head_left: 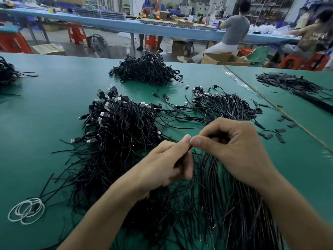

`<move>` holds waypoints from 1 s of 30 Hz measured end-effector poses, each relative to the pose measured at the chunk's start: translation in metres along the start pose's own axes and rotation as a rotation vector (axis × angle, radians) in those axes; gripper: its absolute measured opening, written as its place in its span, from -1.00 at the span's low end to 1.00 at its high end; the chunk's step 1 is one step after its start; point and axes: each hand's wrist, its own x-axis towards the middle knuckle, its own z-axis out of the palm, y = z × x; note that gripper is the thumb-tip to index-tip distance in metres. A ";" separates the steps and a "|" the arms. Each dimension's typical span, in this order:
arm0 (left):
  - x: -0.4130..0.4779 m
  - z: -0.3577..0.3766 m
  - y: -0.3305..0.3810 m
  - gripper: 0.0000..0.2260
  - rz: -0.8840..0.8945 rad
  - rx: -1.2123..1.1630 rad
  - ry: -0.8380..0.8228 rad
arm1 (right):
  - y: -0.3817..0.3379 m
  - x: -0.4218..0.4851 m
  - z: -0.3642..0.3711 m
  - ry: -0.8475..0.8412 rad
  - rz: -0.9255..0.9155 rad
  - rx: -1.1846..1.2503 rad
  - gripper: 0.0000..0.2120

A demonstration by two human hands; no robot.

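Item: wire (191, 149) pinched between my left hand (167, 165) and right hand (232, 148), mostly hidden (fingers cover it); far-left cable pile (7, 73), cropped.

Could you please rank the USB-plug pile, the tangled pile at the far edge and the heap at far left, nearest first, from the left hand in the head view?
From the left hand, pinching a black wire:
1. The USB-plug pile, just beyond it, to the left.
2. The tangled pile, far edge, centre.
3. The heap, far-left edge.
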 end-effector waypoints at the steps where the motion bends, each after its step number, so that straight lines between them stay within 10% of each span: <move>1: -0.003 -0.001 0.003 -0.38 -0.020 -0.076 -0.064 | 0.001 0.001 0.001 -0.001 -0.002 0.067 -0.85; 8: -0.005 -0.006 0.014 -0.56 0.292 -0.770 -0.014 | 0.012 -0.019 0.034 -0.282 0.173 -0.006 -0.72; 14: 0.007 -0.012 -0.005 -0.65 0.363 0.057 0.502 | 0.001 -0.021 0.032 -0.312 0.088 -0.292 -0.84; 17: 0.005 -0.008 -0.006 -0.57 0.171 0.314 0.352 | -0.006 -0.010 0.017 -0.123 0.007 -0.355 -0.89; 21: -0.005 -0.003 0.004 -0.44 -0.025 0.039 0.088 | -0.011 -0.001 0.006 0.009 -0.025 -0.130 -0.89; 26: -0.013 -0.009 0.016 -0.55 0.114 -0.563 -0.179 | -0.005 -0.006 0.019 -0.060 0.087 0.086 -0.79; 30: -0.005 -0.004 0.013 -0.61 0.316 -0.688 0.016 | -0.001 -0.019 0.035 -0.242 0.161 -0.073 -0.70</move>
